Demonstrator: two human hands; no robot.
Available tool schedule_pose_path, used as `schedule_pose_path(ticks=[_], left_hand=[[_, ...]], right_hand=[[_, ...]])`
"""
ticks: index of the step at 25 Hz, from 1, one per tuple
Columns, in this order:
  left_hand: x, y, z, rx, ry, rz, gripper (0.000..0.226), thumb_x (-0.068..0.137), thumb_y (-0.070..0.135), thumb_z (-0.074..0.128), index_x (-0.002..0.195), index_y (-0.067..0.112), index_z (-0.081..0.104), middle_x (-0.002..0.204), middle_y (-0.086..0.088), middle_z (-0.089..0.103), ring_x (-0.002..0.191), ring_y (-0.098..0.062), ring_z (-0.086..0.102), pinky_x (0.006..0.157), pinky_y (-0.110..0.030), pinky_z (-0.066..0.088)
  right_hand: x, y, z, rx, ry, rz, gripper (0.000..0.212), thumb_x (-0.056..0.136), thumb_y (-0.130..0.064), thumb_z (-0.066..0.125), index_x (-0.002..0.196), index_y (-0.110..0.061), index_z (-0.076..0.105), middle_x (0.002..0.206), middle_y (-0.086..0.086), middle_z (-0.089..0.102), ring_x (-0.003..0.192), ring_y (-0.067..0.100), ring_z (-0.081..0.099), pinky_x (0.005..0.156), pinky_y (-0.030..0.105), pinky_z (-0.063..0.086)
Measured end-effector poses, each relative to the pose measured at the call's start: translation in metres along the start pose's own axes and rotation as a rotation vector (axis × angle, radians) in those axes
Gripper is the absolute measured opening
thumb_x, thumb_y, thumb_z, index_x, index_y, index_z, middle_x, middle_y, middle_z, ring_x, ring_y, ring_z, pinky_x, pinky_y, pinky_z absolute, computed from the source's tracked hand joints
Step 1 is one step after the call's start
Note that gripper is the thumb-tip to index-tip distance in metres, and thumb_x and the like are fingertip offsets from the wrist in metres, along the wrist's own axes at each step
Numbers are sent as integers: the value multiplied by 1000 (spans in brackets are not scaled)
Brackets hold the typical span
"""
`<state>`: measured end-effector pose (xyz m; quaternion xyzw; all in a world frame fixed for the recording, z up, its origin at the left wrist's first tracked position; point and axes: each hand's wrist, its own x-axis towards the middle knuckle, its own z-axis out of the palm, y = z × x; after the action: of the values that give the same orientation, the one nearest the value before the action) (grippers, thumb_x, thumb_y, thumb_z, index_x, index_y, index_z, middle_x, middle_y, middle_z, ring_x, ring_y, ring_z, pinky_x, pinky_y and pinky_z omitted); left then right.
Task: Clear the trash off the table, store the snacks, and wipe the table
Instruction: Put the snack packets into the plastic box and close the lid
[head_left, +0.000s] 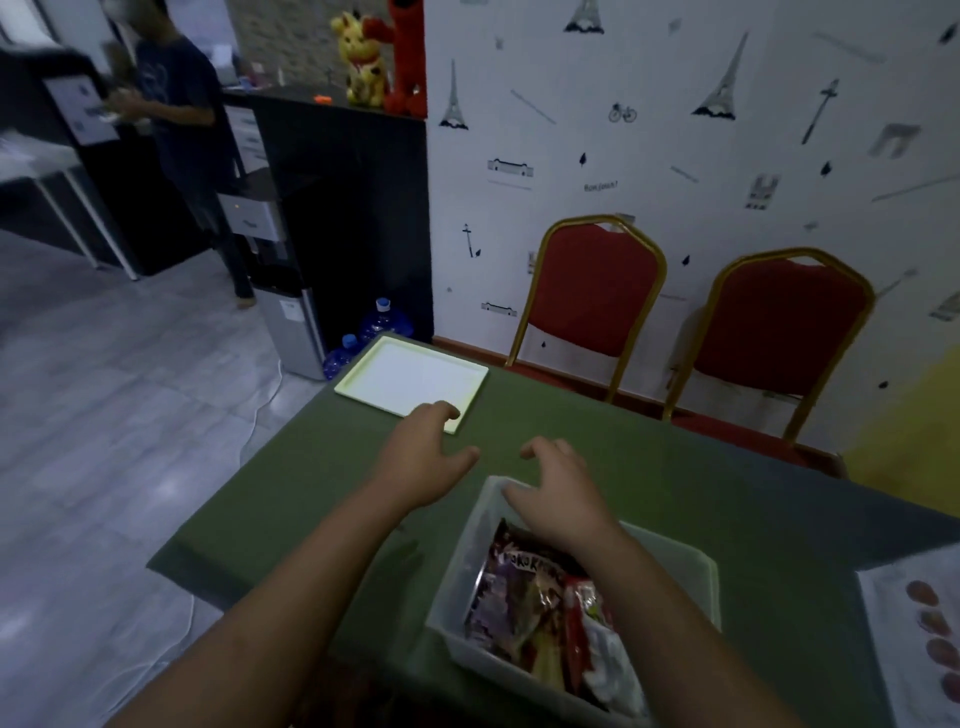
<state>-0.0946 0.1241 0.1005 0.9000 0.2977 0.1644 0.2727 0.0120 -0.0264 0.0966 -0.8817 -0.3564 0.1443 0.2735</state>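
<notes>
Snack packets (540, 613) in white bin (670, 551); top packet lettering blurred, unreadable.

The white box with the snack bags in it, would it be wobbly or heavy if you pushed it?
Probably not wobbly: the white box looks wide and low, sitting flat on the green tablecloth. Likely light, since it seems thin plastic holding only crinkly snack bags. The cloth might drag or bunch under it rather than let it slide easily.
</notes>
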Motion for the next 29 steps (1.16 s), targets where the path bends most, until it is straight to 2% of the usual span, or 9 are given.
schedule_pose_path(ticks=[4,8,16,21,26,29], left_hand=[[54,-65,-38,12,37,-71,59,81,43,68,131,16,49,134,-5,54,116,-21,54,92,-33,45],[110,-127,-56,58,0,-102,62,81,46,66,133,17,48,136,-3,53,117,-20,53,94,-33,46],[215,-237,-31,109,-174,-227,67,80,45,67,136,14,46,137,-8,53,120,-25,52,94,-35,45],[246,-279,0,121,-281,-290,67,76,49,69,131,16,48,131,-7,56,113,-23,55,86,-32,48],[261,-299,24,122,-357,-331,69,71,54,70,127,20,50,130,-6,55,114,-23,54,92,-36,51],[263,-303,31,132,-362,-337,72,66,61,66,124,20,54,129,-7,55,113,-24,54,93,-38,51]], right_hand=[[68,-34,29,-10,7,12,42,82,-39,63,119,-23,51,129,1,46,117,22,45,91,36,44],[133,-57,58,3,4,64,35,80,-36,66,111,-24,53,122,1,49,109,20,47,80,32,43],[237,-55,133,-10,-112,276,28,78,-28,64,103,-20,54,114,6,48,82,16,52,63,27,38],[263,-39,171,-31,-155,416,26,79,-25,63,103,-19,53,118,5,45,110,23,46,73,27,36],[274,-29,187,-20,-160,461,22,81,-24,61,101,-20,54,118,4,48,116,25,42,76,27,35],[276,-28,188,126,-100,498,14,82,-19,61,95,-19,58,118,5,53,113,26,49,77,27,41]])
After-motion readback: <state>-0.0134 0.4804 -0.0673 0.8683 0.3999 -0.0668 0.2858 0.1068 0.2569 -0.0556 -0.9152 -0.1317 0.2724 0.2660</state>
